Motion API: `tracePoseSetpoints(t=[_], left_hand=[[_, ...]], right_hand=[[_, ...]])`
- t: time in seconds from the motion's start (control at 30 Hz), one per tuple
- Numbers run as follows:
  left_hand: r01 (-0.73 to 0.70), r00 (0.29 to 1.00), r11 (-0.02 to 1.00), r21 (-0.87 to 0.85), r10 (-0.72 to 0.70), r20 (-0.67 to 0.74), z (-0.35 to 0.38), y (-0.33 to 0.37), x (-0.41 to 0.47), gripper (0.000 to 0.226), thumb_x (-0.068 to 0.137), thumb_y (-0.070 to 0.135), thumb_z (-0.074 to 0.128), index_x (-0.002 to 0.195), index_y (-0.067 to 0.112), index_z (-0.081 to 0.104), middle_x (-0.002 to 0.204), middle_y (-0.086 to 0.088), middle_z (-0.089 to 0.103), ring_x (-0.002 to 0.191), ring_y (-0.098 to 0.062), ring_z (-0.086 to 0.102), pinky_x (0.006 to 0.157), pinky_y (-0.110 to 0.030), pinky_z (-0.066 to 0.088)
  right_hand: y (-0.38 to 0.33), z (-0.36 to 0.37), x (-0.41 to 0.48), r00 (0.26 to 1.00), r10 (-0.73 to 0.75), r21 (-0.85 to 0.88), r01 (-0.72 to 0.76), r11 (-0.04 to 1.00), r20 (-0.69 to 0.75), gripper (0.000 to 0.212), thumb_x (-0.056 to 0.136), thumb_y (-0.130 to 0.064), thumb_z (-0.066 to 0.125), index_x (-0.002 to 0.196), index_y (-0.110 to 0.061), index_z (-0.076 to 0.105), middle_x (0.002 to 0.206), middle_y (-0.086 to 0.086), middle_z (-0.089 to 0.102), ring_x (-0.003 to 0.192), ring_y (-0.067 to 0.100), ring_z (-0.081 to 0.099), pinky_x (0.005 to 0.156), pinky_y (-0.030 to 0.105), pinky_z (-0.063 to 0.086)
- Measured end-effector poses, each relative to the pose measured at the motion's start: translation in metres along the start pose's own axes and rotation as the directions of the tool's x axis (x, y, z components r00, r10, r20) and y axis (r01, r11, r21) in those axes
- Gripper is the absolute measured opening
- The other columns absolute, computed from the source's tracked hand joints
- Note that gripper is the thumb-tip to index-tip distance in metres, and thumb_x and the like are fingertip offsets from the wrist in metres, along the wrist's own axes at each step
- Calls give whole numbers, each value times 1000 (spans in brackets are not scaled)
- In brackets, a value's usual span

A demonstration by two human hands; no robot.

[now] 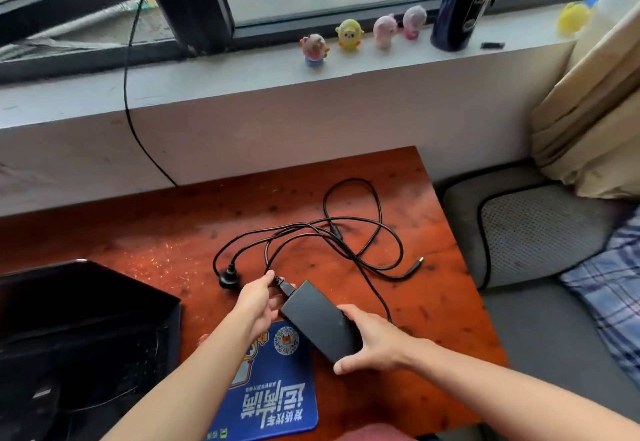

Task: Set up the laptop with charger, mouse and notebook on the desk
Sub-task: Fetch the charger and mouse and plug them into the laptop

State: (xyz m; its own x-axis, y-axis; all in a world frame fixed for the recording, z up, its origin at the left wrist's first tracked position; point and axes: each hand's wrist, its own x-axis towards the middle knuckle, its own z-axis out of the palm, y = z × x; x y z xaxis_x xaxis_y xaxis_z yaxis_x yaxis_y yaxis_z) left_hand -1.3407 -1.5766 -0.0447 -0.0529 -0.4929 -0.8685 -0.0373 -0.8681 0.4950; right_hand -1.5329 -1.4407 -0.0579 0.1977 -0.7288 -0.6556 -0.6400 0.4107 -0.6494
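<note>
Right hand (375, 342) grips charger brick (320, 322) above the blue mouse pad (273, 392); left hand (258, 303) pinches the mains connector (284, 286) at its end. Seat it squarely, brick steady. Beyond, the cable (346, 243) loops on the desk (173, 232); untangle before routing to laptop (86, 329), left.

**Windowsill Toys, Dark Bottle**

Four small figurines (360, 36) line the grey windowsill (207, 83) at 12 o'clock. A dark bottle (464, 4) stands at 1 o'clock, beige curtain (588, 111) at 2, grey cushion (540, 229) at 3.
</note>
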Motion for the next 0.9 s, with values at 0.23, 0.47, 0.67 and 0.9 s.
tracePoseSetpoints(t=[0.23, 0.47, 0.67, 0.9], left_hand=[[-282, 951, 896, 343, 309, -28, -16, 2, -9, 30, 100, 25, 36, 85, 8, 56, 68, -8, 68, 66, -22, 57, 66, -32, 43], [-433, 893, 728, 530, 428, 142, -53, 1, -32, 33, 100, 22, 40, 73, 10, 54, 58, -6, 64, 54, -15, 56, 62, -29, 46], [-379, 915, 727, 572, 387, 114, -89, 3, -46, 35, 100, 22, 42, 71, 9, 55, 52, -7, 64, 49, -15, 56, 58, -25, 47], [-287, 936, 678, 677, 349, 48, -105, 15, -42, 33, 96, 23, 43, 69, 11, 58, 55, -9, 66, 47, -17, 54, 57, -25, 43]], right_hand=[[-29, -60, 20, 735, -154, -140, 80, 987, -660, 34, 82, -35, 67, 114, -23, 63, 110, -4, 64, 105, 16, 59, 86, 32, 50], [-110, -93, 88, 904, -60, -105, 17, 994, -422, 81, 74, -54, 73, 141, -22, 41, 141, 5, 50, 128, 25, 49, 102, 38, 43], [-134, -68, 105, 921, -237, -230, 169, 958, -309, 27, 89, -37, 64, 98, -13, 72, 96, 9, 72, 93, 28, 65, 73, 32, 45], [-119, -117, 88, 654, 165, 485, 345, 803, -738, 23, 95, -15, 50, 74, -14, 60, 59, 2, 58, 44, 12, 47, 44, 23, 37]])
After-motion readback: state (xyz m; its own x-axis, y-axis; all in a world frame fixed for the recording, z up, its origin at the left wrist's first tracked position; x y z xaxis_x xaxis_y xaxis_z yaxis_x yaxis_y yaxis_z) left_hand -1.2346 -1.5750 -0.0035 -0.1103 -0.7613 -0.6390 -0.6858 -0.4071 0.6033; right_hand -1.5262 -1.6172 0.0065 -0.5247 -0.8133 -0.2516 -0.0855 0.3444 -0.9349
